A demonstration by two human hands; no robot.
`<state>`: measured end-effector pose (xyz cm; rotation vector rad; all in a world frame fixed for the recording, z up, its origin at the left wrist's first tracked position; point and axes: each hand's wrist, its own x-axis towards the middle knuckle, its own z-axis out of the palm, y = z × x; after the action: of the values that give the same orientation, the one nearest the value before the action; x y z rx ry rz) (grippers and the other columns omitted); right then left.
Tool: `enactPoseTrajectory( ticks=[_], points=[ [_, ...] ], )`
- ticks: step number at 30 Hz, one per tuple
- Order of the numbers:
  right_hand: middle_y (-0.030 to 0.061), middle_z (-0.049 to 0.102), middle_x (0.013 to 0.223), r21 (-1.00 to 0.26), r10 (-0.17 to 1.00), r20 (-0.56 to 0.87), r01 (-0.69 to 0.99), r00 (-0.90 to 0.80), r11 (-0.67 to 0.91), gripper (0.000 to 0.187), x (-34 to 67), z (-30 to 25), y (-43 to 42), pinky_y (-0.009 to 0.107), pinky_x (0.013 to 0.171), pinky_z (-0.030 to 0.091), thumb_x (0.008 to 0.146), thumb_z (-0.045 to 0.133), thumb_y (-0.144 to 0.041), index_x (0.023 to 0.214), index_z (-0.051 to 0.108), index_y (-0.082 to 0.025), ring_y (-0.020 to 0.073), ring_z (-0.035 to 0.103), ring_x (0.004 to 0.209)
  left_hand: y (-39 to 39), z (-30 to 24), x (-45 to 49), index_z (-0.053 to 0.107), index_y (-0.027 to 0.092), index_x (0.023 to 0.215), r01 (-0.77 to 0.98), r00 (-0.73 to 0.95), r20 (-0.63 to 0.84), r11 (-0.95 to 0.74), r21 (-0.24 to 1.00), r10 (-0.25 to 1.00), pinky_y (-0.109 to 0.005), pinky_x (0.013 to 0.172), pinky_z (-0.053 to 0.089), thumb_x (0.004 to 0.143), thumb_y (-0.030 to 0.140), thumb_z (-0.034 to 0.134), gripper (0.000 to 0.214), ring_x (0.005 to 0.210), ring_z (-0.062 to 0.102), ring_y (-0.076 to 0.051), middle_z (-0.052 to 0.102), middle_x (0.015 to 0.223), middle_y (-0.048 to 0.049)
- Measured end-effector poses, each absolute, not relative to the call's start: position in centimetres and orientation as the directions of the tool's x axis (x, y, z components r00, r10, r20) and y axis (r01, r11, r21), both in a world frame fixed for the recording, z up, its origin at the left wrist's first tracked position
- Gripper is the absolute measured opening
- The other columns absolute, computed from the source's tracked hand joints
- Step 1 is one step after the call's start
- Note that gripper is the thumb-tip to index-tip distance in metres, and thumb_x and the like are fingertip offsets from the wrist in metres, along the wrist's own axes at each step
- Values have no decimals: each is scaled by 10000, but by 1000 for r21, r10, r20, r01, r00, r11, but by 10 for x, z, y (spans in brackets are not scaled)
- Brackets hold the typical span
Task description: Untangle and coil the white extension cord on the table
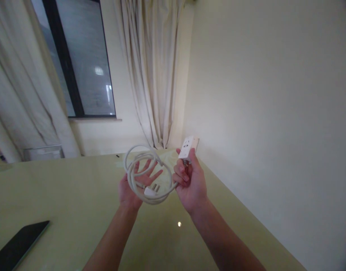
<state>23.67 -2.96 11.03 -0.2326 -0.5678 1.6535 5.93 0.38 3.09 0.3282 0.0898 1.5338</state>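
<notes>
A white extension cord [170, 177] hangs in loose coils above the table. My right hand [192, 184] is closed on its socket end [187, 147], thumb along the side and the outlet holes facing up and left. Behind and beneath the coils is my left hand [133, 188], palm up with its fingers spread. The coils rest over that palm without the fingers wrapping round them. Near the palm, inside the loops, lies the cord's white plug [150, 191], its metal prongs pointing up and right.
The pale green table [77, 195] meets a plain wall [269, 113] on the right. A flat black object [19, 244] lies at the lower left. Beige curtains [154, 75] and a dark-framed window [85, 56] stand behind. A tiny dark piece [117, 156] sits near the far edge.
</notes>
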Motion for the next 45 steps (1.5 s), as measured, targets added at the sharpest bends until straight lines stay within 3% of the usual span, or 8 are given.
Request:
enactPoseTrajectory(
  ticks=[4,8,14,21,26,31,37,45],
  points=[
    [-80,486,509,-508,962,151,-853,-227,-122,429,233,108,-29,139,358,164,933,695,-515,1042,703,-100,23,193,401,4,28,62,782,237,1029,-964,107,192,55,260,976,-763,1167,282,867,339,638,239,1484,415,-438,645,1425,-154],
    [-61,479,464,-566,978,113,-821,-175,-81,507,225,104,-26,163,394,286,945,646,-576,993,722,-78,48,300,407,2,30,72,749,269,1144,-954,181,237,111,279,955,-713,1171,326,900,357,605,297,1489,420,-402,659,1407,-141],
    [-37,530,480,-643,978,23,-752,-210,-146,499,218,90,-13,185,422,326,868,712,-617,896,704,-119,75,399,431,-7,43,81,681,251,1293,-950,155,227,81,303,962,-575,1119,459,938,316,548,385,1331,596,-330,687,1346,-153],
    [-69,473,435,-627,967,-41,-748,-250,-219,490,209,76,-11,195,404,280,872,692,-604,956,683,-121,72,328,391,-13,59,67,721,222,1045,-975,-52,172,-87,205,984,-413,915,582,916,234,517,242,929,716,-231,764,1009,-91],
    [-130,371,431,-560,966,-69,-792,-249,-244,380,210,72,-5,178,382,111,818,787,-490,906,619,-161,36,170,384,-13,74,43,664,165,895,-958,-197,-144,-159,237,970,-345,636,590,903,233,457,218,582,622,-184,658,691,-73],
    [-137,361,449,-545,981,-67,-818,-180,-187,390,219,76,4,179,388,126,800,799,-491,912,602,-174,35,183,390,-15,81,31,649,151,974,-901,-322,-215,-228,368,922,-452,726,628,863,236,511,195,672,666,-214,674,801,-79],
    [-143,372,466,-556,997,26,-830,-77,-49,434,233,80,12,177,385,164,735,853,-480,926,606,-179,41,201,404,-12,78,23,616,191,940,-852,-393,-258,-244,463,883,-363,658,613,862,207,502,139,700,659,-182,631,858,-55],
    [-152,338,461,-564,996,91,-823,22,70,426,261,90,25,189,384,140,728,854,-486,884,591,-191,36,197,381,-4,70,12,587,171,954,-884,-358,-395,-172,435,846,-329,599,605,915,229,523,94,636,645,-162,612,808,-39]
  ],
)
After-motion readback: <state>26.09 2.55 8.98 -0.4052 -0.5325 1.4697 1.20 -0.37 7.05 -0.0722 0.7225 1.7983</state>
